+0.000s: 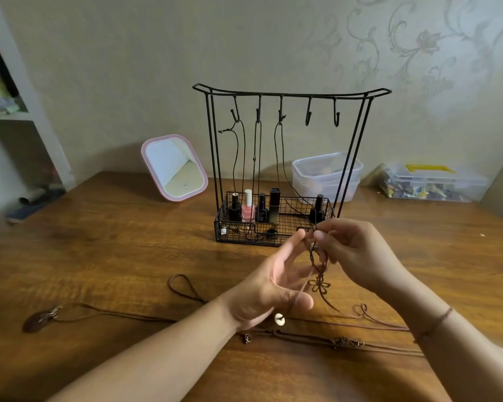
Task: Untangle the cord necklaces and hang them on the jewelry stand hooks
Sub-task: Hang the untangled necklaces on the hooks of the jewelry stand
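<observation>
Brown cord necklaces (317, 338) lie nearest, strung left to right along the wooden table (99, 256), their long axes roughly parallel to its near edge; one ends in a dark oval pendant (38, 322) at far left, another loops (183, 285) just beyond. Above them, left hand (270, 288) pinches a cord between thumb and forefinger tip, a small white bead (279, 319) hanging below its thumb. Right hand (352, 250) pinches the same tangle from the other side. Held necklace (317, 262) hangs roughly vertical between the hands, flower-shaped knot (319, 285) downward, tail trailing toward the table.

Risk, as judged: pulling the strands apart hard could tighten the knot instead of freeing it; the dangling tail may also snag the cords lying beneath and drag them along.

Farther back, jewelry stand (291, 95) stands upright. Three left hooks carry necklaces; two right hooks (323, 114) are bare. Nail polish bottles (249, 206) sit in its basket. Pink mirror (174, 168) and plastic boxes (327, 175) behind.
</observation>
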{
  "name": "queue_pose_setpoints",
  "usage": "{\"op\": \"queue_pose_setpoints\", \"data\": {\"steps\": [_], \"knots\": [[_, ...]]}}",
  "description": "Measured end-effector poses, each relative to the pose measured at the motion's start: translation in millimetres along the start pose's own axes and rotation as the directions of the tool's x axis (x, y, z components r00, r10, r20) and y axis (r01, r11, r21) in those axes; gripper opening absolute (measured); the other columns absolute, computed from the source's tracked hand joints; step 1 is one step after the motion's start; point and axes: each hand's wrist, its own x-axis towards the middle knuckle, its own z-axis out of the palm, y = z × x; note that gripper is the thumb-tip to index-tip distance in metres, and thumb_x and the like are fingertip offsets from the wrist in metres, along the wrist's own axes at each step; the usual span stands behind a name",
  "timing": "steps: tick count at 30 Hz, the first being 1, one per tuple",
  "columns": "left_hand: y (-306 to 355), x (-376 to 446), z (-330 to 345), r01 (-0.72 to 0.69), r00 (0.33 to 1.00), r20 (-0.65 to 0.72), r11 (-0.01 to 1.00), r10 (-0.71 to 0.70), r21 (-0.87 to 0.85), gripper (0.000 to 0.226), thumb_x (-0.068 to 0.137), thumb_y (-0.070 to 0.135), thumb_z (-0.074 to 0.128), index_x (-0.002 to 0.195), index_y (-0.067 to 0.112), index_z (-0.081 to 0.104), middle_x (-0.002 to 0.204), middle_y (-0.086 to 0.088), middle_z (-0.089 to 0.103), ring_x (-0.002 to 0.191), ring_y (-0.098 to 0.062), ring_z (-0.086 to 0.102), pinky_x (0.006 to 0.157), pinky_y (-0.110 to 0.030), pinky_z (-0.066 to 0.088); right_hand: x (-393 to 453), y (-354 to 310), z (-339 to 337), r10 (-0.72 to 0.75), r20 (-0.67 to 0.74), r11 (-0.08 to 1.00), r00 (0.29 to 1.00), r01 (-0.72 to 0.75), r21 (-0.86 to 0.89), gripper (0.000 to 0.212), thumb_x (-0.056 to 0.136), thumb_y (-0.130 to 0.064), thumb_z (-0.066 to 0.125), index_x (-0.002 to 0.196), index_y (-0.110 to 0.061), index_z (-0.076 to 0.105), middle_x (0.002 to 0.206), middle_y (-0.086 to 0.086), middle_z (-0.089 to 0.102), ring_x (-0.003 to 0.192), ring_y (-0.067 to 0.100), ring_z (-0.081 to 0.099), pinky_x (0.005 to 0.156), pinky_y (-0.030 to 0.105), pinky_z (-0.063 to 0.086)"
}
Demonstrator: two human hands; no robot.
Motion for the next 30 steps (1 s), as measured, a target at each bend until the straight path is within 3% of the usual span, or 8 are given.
{"op": "queue_pose_setpoints", "data": {"steps": [4, 7, 11, 19, 23, 25, 28, 30], "knots": [[0, 2, -1, 0.037, 0.996, 0.078, 0.998, -0.041, 0.059, 0.145, 0.060, 0.038, 0.093, 0.155, 0.037, -0.017, 0.166, 0.007, 0.017, 0.150, -0.015, 0.025, 0.121, -0.046, 0.023, 2, 7, 5, -0.007, -0.017, 1.000, 1.000, 0.007, -0.001, 0.013, 0.096, -0.020, 0.060, 0.092, -0.026, 0.071, 0.066, 0.001, 0.069, 0.061, 0.012, 0.065, 0.062, 0.027, 0.054], [2, 1, 0, 0.066, 0.990, 0.119, 0.993, -0.077, 0.100, 0.149, 0.058, 0.040, 0.093, 0.150, 0.044, -0.024, 0.167, 0.004, 0.006, 0.152, -0.010, 0.016, 0.120, -0.038, 0.021, 6, 14, 7, 0.010, -0.096, 1.000, 0.995, -0.010, 0.005, 0.011, 0.095, -0.021, 0.061, 0.092, -0.028, 0.070, 0.063, -0.001, 0.068, 0.058, 0.004, 0.061, 0.059, 0.017, 0.049], [4, 1, 1, 0.101, 0.975, 0.170, 0.970, -0.141, 0.222, 0.152, 0.057, 0.041, 0.094, 0.146, 0.048, -0.029, 0.167, -0.003, -0.006, 0.153, -0.008, 0.002, 0.124, -0.047, 0.004, 11, 20, 11, 0.059, -0.139, 0.997, 0.989, -0.067, -0.050, 0.010, 0.096, -0.020, 0.062, 0.094, -0.024, 0.070, 0.056, -0.007, 0.062, 0.052, -0.001, 0.055, 0.054, 0.010, 0.043], [19, -4, 3, 0.266, 0.931, 0.082, 0.814, -0.357, 0.516, 0.154, 0.052, 0.036, 0.096, 0.142, 0.058, -0.028, 0.167, -0.006, -0.005, 0.153, -0.012, 0.000, 0.125, -0.043, 0.011, 14, 30, 14, 0.106, -0.198, 0.965, 0.975, -0.149, -0.218, 0.015, 0.096, -0.023, 0.062, 0.105, -0.017, 0.073, 0.060, -0.015, 0.057, 0.051, -0.010, 0.054, 0.048, 0.007, 0.039], [23, -6, 1, 0.203, 0.973, -0.010, 0.839, -0.230, 0.504, 0.115, 0.064, 0.043, 0.085, 0.153, 0.045, 0.012, 0.161, -0.004, 0.028, 0.147, -0.017, 0.031, 0.120, -0.044, 0.031, 11, 33, 14, 0.126, -0.204, 0.957, 0.971, -0.173, -0.234, 0.017, 0.095, -0.027, 0.064, 0.106, -0.019, 0.073, 0.059, -0.017, 0.057, 0.046, -0.007, 0.052, 0.044, 0.010, 0.034], [21, -3, 5, 0.171, 0.985, -0.079, 0.839, -0.152, 0.517, 0.082, 0.076, 0.042, 0.082, 0.145, 0.027, 0.040, 0.138, 0.003, 0.055, 0.127, -0.009, 0.055, 0.108, -0.036, 0.047, 11, 33, 16, 0.157, -0.193, 0.960, 0.969, -0.195, -0.199, 0.016, 0.094, -0.027, 0.065, 0.107, -0.020, 0.073, 0.059, -0.014, 0.060, 0.046, -0.008, 0.054, 0.043, 0.008, 0.036], [18, 2, 10, 0.189, 0.980, -0.152, 0.843, -0.129, 0.504, 0.039, 0.098, 0.029, 0.061, 0.132, 0.011, 0.055, 0.111, 0.002, 0.067, 0.105, -0.010, 0.065, 0.096, -0.028, 0.053, 11, 32, 18, 0.176, -0.135, 0.965, 0.975, -0.198, -0.171, 0.014, 0.093, -0.027, 0.066, 0.104, -0.021, 0.073, 0.063, -0.013, 0.065, 0.050, -0.008, 0.057, 0.046, 0.008, 0.039], [18, 3, 11, 0.169, 0.981, -0.176, 0.825, -0.086, 0.540, 0.035, 0.101, 0.032, 0.054, 0.126, 0.010, 0.062, 0.115, -0.003, 0.069, 0.109, -0.014, 0.066, 0.100, -0.032, 0.051, 10, 31, 20, 0.170, -0.087, 0.973, 0.982, -0.181, -0.146, 0.009, 0.093, -0.025, 0.067, 0.099, -0.022, 0.074, 0.062, -0.016, 0.064, 0.052, -0.011, 0.058, 0.049, 0.007, 0.041]]}}
